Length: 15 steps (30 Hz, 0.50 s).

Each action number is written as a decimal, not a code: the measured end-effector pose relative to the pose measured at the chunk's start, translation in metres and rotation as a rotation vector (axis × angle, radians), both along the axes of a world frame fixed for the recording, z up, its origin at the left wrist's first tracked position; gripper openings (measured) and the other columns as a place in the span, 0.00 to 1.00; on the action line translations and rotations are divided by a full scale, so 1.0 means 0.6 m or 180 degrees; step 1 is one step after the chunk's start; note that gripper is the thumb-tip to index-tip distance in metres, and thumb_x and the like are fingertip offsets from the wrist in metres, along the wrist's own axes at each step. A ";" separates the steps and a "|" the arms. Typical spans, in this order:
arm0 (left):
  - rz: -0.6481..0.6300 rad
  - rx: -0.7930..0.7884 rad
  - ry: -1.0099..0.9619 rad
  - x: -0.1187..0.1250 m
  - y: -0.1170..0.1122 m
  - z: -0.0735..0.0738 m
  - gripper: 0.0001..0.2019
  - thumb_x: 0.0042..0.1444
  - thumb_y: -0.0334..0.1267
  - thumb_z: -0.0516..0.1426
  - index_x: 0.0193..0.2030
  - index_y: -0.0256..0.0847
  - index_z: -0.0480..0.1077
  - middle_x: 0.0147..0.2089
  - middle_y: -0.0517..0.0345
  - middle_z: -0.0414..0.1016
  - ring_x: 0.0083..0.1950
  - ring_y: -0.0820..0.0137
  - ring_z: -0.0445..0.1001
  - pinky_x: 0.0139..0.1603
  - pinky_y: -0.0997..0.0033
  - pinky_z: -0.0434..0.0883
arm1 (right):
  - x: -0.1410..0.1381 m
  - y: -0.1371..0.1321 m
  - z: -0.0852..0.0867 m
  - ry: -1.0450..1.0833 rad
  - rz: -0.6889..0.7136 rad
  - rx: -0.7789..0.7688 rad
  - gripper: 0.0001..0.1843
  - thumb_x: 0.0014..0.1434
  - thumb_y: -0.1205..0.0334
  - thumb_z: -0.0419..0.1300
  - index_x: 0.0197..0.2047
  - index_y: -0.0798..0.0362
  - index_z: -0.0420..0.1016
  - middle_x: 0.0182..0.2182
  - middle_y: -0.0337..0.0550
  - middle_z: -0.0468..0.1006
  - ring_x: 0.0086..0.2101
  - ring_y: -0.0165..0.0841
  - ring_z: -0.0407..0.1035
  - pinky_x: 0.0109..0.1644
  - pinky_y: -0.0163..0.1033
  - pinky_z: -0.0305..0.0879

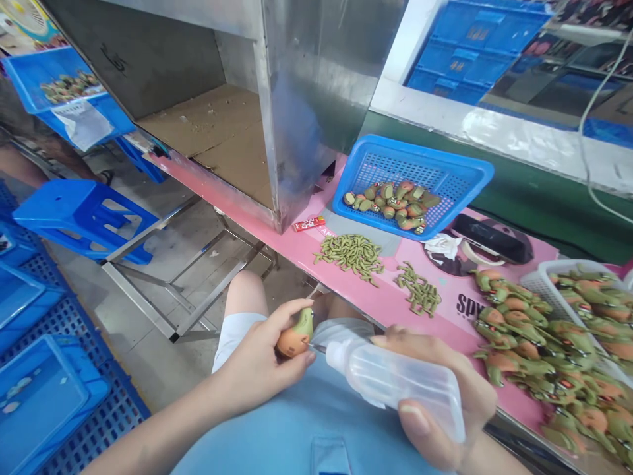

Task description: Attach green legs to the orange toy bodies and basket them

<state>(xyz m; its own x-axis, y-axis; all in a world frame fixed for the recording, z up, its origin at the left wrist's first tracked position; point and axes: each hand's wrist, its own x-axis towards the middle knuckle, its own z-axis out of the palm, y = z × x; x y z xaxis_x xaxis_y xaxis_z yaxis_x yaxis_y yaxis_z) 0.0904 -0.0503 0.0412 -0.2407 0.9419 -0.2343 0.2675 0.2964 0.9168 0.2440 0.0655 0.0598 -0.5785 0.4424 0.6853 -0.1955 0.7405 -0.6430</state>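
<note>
1. From where I am standing, the left hand (267, 353) is grasping a small green-and-orange toy (293, 340) between thumb and fingers, and is holding it over the lap, just off the table's near edge.
2. The right hand (472, 379) is gripping a clear plastic bottle (403, 375) lying sideways; its thin metal tip (319, 348) is pointing at the toy's orange side and appearing to touch it.
3. Along the near edge of the pink table (247, 224), a larger pile of green pieces (350, 256) is lying left of a smaller pile (418, 289).
4. Toward the far edge, a blue basket (477, 177) is holding similar toys (395, 201). A red packet (308, 224) is lying near its left corner.
5. Right of the basket, a crumpled tissue (444, 245) and a black case-like object (492, 237) are resting.
6. Toward the right end, a heap of toys (539, 343) is lying beside a white basket (537, 282).
</note>
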 end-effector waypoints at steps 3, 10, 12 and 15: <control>0.0011 0.0027 0.0054 0.000 0.000 -0.001 0.24 0.50 0.35 0.52 0.55 0.41 0.55 0.24 0.67 0.55 0.24 0.75 0.55 0.25 0.78 0.57 | 0.000 0.000 0.000 -0.0005 -0.0079 -0.0010 0.12 0.59 0.56 0.52 0.39 0.57 0.68 0.22 0.41 0.71 0.22 0.31 0.68 0.23 0.33 0.66; 0.0008 0.0049 0.0129 0.000 0.001 0.000 0.24 0.50 0.35 0.51 0.55 0.41 0.55 0.24 0.67 0.55 0.24 0.74 0.55 0.25 0.77 0.56 | -0.002 -0.004 -0.003 0.0021 -0.0219 -0.0093 0.12 0.58 0.55 0.53 0.37 0.56 0.69 0.23 0.41 0.72 0.22 0.30 0.68 0.25 0.33 0.66; 0.0013 0.0005 0.0103 0.000 0.001 0.001 0.24 0.49 0.36 0.51 0.55 0.40 0.55 0.24 0.67 0.55 0.24 0.74 0.55 0.25 0.77 0.56 | -0.003 -0.005 -0.005 0.0035 -0.0240 -0.0093 0.12 0.58 0.55 0.53 0.38 0.55 0.69 0.23 0.41 0.72 0.22 0.30 0.68 0.25 0.33 0.66; -0.0004 -0.0048 0.0108 0.000 0.002 0.003 0.25 0.49 0.36 0.51 0.56 0.40 0.54 0.25 0.66 0.56 0.25 0.73 0.56 0.26 0.76 0.57 | -0.002 -0.005 -0.007 0.0023 -0.0245 -0.0115 0.13 0.59 0.54 0.53 0.39 0.55 0.69 0.23 0.40 0.72 0.22 0.30 0.68 0.25 0.33 0.66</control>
<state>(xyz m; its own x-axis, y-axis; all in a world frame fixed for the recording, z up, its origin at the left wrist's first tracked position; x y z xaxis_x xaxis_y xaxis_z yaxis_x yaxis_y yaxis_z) 0.0904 -0.0493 0.0429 -0.2475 0.9386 -0.2402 0.2988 0.3098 0.9026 0.2429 0.0623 0.0555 -0.5370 0.5100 0.6720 -0.1434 0.7298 -0.6685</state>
